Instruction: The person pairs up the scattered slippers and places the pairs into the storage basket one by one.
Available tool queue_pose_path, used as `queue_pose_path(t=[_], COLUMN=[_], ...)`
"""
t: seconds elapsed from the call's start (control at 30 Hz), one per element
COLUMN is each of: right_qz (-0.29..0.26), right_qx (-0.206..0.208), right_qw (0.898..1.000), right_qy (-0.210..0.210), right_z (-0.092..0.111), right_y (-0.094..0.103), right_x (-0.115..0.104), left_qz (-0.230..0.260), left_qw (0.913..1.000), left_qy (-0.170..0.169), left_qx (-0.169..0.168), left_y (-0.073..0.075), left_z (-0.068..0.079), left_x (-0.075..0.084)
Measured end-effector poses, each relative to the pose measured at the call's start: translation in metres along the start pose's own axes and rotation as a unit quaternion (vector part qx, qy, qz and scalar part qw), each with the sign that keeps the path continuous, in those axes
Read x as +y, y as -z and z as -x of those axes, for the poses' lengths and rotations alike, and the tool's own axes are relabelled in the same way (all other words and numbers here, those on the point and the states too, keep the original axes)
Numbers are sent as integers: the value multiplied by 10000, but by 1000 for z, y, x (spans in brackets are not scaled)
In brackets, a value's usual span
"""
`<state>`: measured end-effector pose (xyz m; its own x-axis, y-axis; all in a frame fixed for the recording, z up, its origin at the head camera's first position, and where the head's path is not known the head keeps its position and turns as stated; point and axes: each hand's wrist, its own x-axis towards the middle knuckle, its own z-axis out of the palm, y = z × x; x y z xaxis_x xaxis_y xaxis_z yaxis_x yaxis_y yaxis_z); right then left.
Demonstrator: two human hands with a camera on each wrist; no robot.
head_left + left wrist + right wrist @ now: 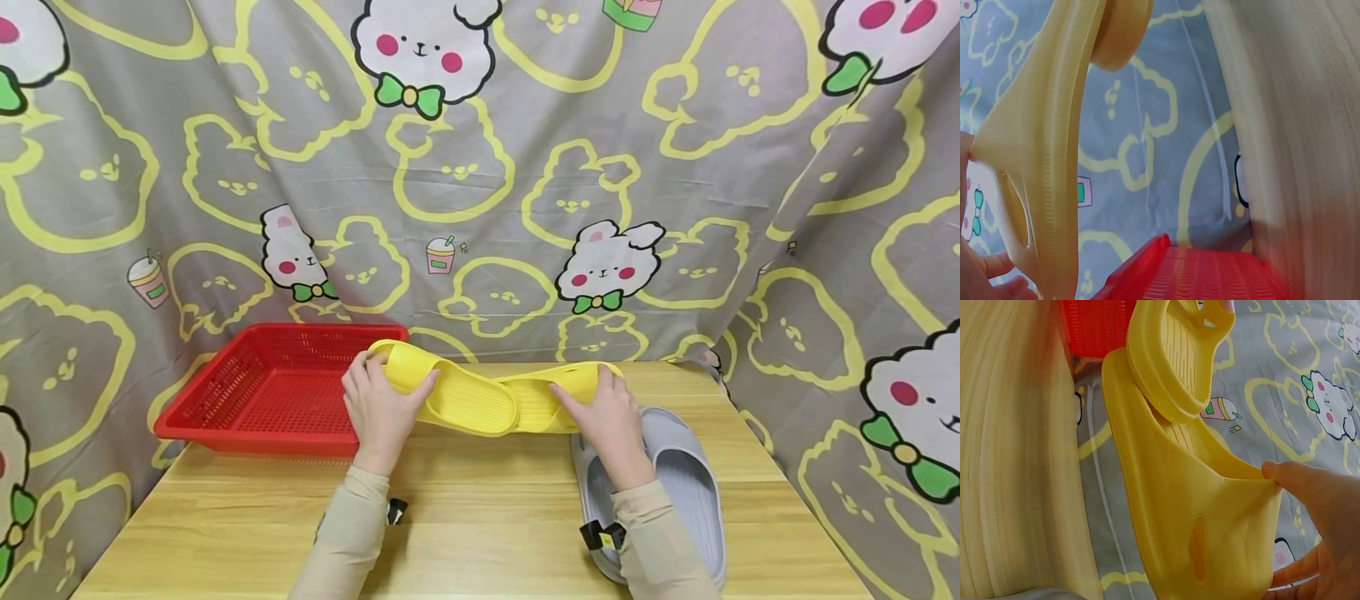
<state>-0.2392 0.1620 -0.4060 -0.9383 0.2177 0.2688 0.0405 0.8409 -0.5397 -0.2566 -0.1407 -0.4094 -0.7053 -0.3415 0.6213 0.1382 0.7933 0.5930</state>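
Observation:
Two yellow slippers are held above the table, heel towards heel. My left hand [381,412] grips the left yellow slipper [471,400] at its strap end. The right yellow slipper [538,406] is gripped by my right hand [613,425], thumb and fingers pinching its strap. In the right wrist view the left slipper's heel [1179,400] overlaps the heel end of the right slipper [1191,512]. The left wrist view shows the left slipper [1054,144] edge-on, with a gap between it and the wooden table [1310,156].
A red perforated plastic basket [247,438] stands at the back left, beside my left hand. A pair of grey slippers [690,492] lies on the right of the wooden table [487,525], partly behind my right forearm. A patterned grey curtain [480,242] hangs around the table.

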Motion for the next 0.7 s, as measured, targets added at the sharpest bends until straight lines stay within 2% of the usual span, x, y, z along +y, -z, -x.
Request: queue_pose_path(t=[0.37, 0.7], right_qz=[27, 75], right_qx=[194, 200], right_qw=[9998, 9997], right_qy=[71, 122], right_z=[1, 2], right_y=[-3, -3], right_x=[0, -2], left_qz=[59, 287], left_qw=[9999, 9989], left_qy=[-86, 239], left_qx=[86, -273], left_y=[-1, 0], left_z=[1, 3], left_x=[0, 5])
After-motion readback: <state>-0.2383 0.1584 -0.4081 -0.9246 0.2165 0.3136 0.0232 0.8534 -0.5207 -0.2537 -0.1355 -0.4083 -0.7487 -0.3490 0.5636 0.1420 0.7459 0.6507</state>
